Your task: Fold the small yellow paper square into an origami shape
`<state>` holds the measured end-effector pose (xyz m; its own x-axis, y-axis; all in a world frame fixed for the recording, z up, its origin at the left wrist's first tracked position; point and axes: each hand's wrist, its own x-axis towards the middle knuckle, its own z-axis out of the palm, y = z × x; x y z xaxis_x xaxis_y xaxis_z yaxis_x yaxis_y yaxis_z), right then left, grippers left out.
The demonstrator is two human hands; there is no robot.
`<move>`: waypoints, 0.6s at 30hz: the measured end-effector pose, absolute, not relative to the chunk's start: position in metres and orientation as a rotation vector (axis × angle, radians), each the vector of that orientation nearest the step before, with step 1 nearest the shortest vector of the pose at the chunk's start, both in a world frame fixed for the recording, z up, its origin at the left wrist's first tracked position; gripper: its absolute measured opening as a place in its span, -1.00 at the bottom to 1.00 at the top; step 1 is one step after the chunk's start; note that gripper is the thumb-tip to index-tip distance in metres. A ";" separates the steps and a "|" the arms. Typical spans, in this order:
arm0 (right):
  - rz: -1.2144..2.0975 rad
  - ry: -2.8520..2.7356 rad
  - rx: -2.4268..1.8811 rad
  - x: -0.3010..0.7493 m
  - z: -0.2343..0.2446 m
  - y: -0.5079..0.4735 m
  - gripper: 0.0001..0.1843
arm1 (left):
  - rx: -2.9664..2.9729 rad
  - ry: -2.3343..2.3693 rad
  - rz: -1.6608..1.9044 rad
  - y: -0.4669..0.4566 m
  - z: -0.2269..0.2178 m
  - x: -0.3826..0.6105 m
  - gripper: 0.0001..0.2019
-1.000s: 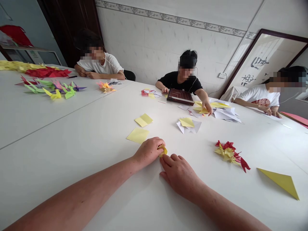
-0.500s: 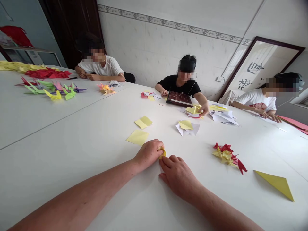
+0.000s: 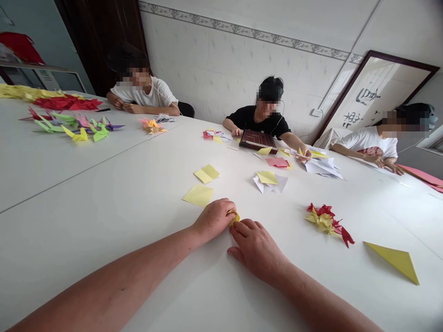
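A small piece of folded yellow paper (image 3: 235, 218) sits at the fingertips of my left hand (image 3: 213, 219), which pinches it against the white table (image 3: 104, 184). Most of the paper is hidden by my fingers. My right hand (image 3: 255, 246) rests on the tabletop just beside it, with its fingers curled and touching the left hand or the paper; I cannot tell which. Two square yellow paper sheets (image 3: 198, 195) (image 3: 206, 173) lie beyond my left hand.
Folded paper cranes (image 3: 78, 129) lie at the far left, and a red and yellow crane pile (image 3: 327, 221) lies to the right. There is also a yellow triangle of paper (image 3: 394, 261). Several seated people work at the far side among paper scraps (image 3: 321, 167).
My hands have barely moved. Across the table, a person's hand has moved right over the papers, and a pink sheet now shows where that hand was.
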<state>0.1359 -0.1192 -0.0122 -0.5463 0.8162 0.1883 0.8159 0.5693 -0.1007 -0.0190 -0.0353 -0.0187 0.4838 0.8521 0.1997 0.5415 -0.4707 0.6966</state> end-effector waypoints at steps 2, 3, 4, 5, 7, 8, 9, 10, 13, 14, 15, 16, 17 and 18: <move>0.012 -2.583 -1.364 0.137 -0.013 -0.119 -0.79 | 2.180 1.135 0.726 -0.036 -0.019 -0.020 -0.86; 0.018 -2.581 -1.365 0.138 -0.013 -0.119 -0.78 | 2.181 1.129 0.724 -0.036 -0.018 -0.020 -0.86; 0.023 -2.579 -1.365 0.139 -0.013 -0.118 -0.76 | 2.181 1.124 0.722 -0.036 -0.018 -0.021 -0.86; 0.030 -2.579 -1.366 0.139 -0.013 -0.118 -0.75 | 2.179 1.119 0.721 -0.036 -0.018 -0.021 -0.86; 0.045 -2.584 -1.370 0.140 -0.013 -0.117 -0.73 | 2.177 1.108 0.717 -0.035 -0.017 -0.022 -0.86; 0.052 -2.588 -1.374 0.140 -0.013 -0.117 -0.72 | 2.176 1.103 0.714 -0.035 -0.017 -0.022 -0.86; 0.057 -2.590 -1.379 0.140 -0.012 -0.116 -0.71 | 2.175 1.098 0.711 -0.034 -0.017 -0.022 -0.85; 0.062 -2.590 -1.385 0.140 -0.012 -0.116 -0.71 | 2.173 1.094 0.709 -0.034 -0.017 -0.022 -0.85; 0.083 -2.596 -1.396 0.139 -0.010 -0.116 -0.69 | 2.168 1.084 0.705 -0.033 -0.018 -0.024 -0.84; 0.089 -2.601 -1.397 0.139 -0.009 -0.115 -0.69 | 2.166 1.083 0.705 -0.032 -0.019 -0.024 -0.84; 0.095 -2.606 -1.399 0.139 -0.008 -0.115 -0.69 | 2.163 1.082 0.705 -0.032 -0.020 -0.025 -0.84; 0.100 -2.609 -1.399 0.139 -0.007 -0.115 -0.69 | 2.160 1.081 0.707 -0.032 -0.021 -0.025 -0.84; 0.105 -2.609 -1.399 0.139 -0.006 -0.115 -0.69 | 2.156 1.079 0.708 -0.031 -0.021 -0.025 -0.84; 0.109 -2.608 -1.398 0.139 -0.005 -0.115 -0.69 | 2.152 1.075 0.711 -0.031 -0.021 -0.026 -0.84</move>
<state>0.1386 -0.1151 -0.0048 -0.5415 0.8316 0.1237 0.8184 0.5550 -0.1488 -0.0255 -0.0311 -0.0212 0.5233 0.8318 0.1853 0.4963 -0.4742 0.7272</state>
